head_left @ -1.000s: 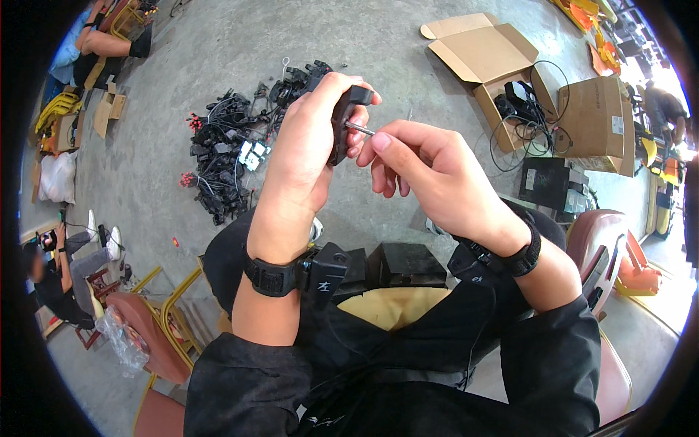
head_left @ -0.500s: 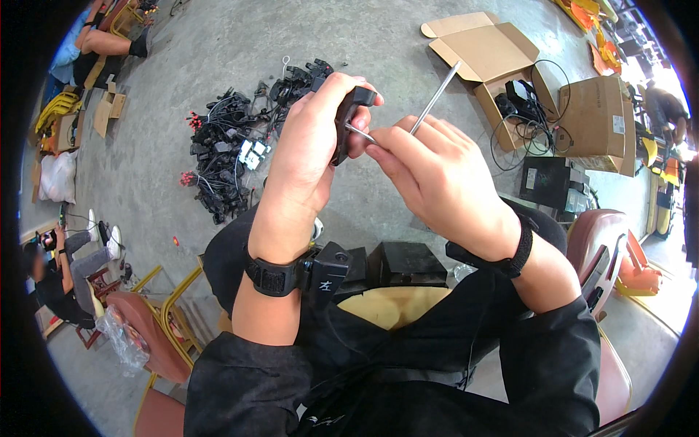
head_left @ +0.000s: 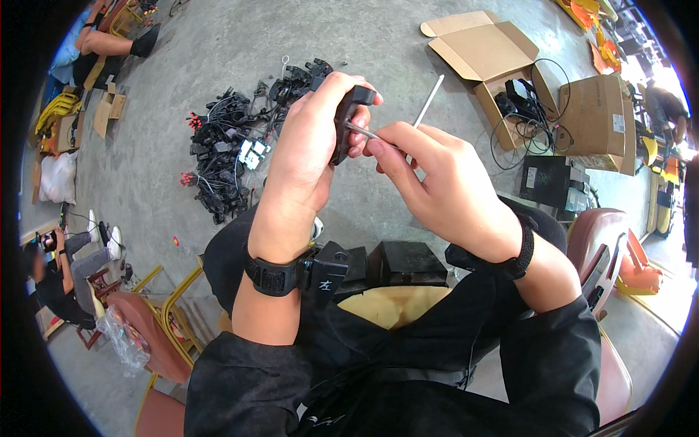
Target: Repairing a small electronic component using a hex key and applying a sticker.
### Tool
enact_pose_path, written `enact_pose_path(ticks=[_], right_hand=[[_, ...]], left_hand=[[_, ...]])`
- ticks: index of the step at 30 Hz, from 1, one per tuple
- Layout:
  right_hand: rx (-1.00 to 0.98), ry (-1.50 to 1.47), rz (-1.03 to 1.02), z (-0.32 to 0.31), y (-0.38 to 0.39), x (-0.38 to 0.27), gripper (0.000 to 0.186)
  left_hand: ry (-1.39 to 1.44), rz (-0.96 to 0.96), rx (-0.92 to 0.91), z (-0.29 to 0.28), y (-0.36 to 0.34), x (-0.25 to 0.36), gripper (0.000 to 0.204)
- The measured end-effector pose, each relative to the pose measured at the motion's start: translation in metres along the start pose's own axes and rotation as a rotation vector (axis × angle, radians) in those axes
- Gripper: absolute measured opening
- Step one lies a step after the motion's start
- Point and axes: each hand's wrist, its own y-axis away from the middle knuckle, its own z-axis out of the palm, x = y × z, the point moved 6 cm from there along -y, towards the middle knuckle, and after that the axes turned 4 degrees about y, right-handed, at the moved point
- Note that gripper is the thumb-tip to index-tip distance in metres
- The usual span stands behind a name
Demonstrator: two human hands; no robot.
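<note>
My left hand [head_left: 306, 146] is closed round a dark plastic piece [head_left: 343, 116], held upright near the top middle of my reach. To its right, my right hand [head_left: 448, 189] pinches a thin metal tool [head_left: 364, 132] whose tip meets that piece. A long straight metal rod [head_left: 429, 98] sticks up from behind the right fingers; whether it joins the tool is hidden. Both wrists wear black straps, the left with a clearly visible device [head_left: 326, 273].
Tangled black electronic parts [head_left: 218, 160] lie on the concrete floor [head_left: 349, 36]. An open carton [head_left: 479, 51], a closed box [head_left: 586, 120] and black cases [head_left: 546, 182] are right; black blocks [head_left: 408, 264] below my hands. Chairs [head_left: 145, 339] flank me; two people [head_left: 62, 284] [head_left: 105, 47] sit left.
My right hand has turned over and moved slightly, and the long rod has come into view above its fingers, dropping a little in the last half second. My left hand stays put.
</note>
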Motion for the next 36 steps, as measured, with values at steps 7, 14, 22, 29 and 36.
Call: enact_pose_path(ticks=[7, 14, 22, 29, 36], right_hand=[[0.211, 0.283, -0.341, -0.006, 0.001, -0.011, 0.011], [-0.201, -0.477, 0.328, 0.008, 0.001, 0.013, 0.021], [-0.089, -0.124, 0.091, 0.002, -0.002, 0.004, 0.02], [0.03, 0.115, -0.073, -0.001, -0.004, -0.003, 0.02], [-0.248, -0.544, 0.37, 0.007, -0.001, 0.011, 0.023]], left_hand=[[-0.01, 0.005, 0.021, -0.002, 0.0, -0.001, 0.03], [-0.023, 0.004, -0.015, 0.0, 0.0, 0.001, 0.03], [0.01, 0.002, 0.002, 0.0, 0.0, 0.0, 0.032], [0.003, -0.021, -0.009, -0.001, 0.0, -0.002, 0.028], [0.011, 0.007, -0.028, -0.002, -0.002, 0.0, 0.028]])
